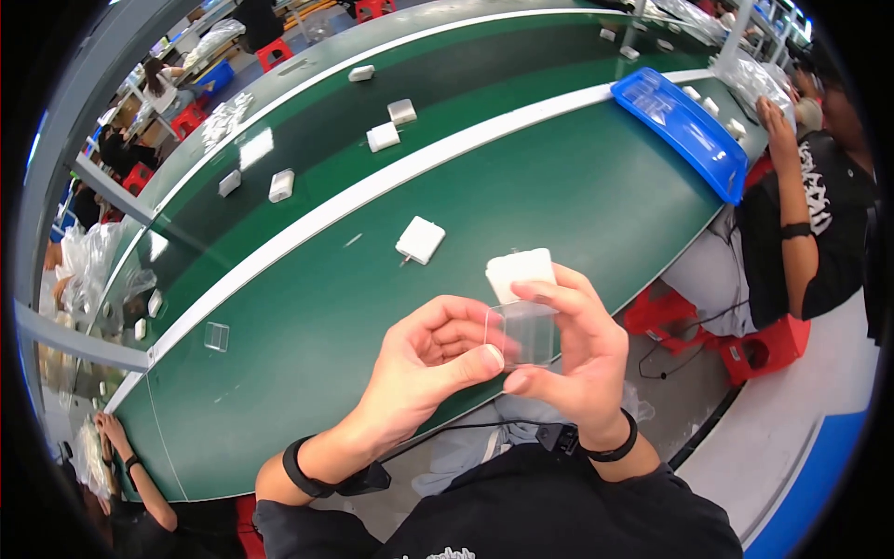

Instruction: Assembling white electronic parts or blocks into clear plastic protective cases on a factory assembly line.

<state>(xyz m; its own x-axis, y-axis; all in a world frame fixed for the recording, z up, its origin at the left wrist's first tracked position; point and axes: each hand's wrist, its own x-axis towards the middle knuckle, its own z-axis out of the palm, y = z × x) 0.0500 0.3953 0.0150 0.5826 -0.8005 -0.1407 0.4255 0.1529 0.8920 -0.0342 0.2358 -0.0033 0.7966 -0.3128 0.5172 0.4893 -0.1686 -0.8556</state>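
Above the near edge of the green work surface, I hold a clear plastic box between my two hands. The thumb and fingers of my left hand close on its left side. My right hand grips its right side, fingers bent round it. A white square block with rounded corners is pinched by the right fingers, just above the box. Whether the block touches the box I cannot tell. Farther off lies a similar white block with a small metal pin sticking out.
A small clear case lies to the left. Beyond a white rail, several white blocks and boxed pieces lie on a green belt. A blue tray stands at right, near a co-worker's arm. Another person's hands are at far left.
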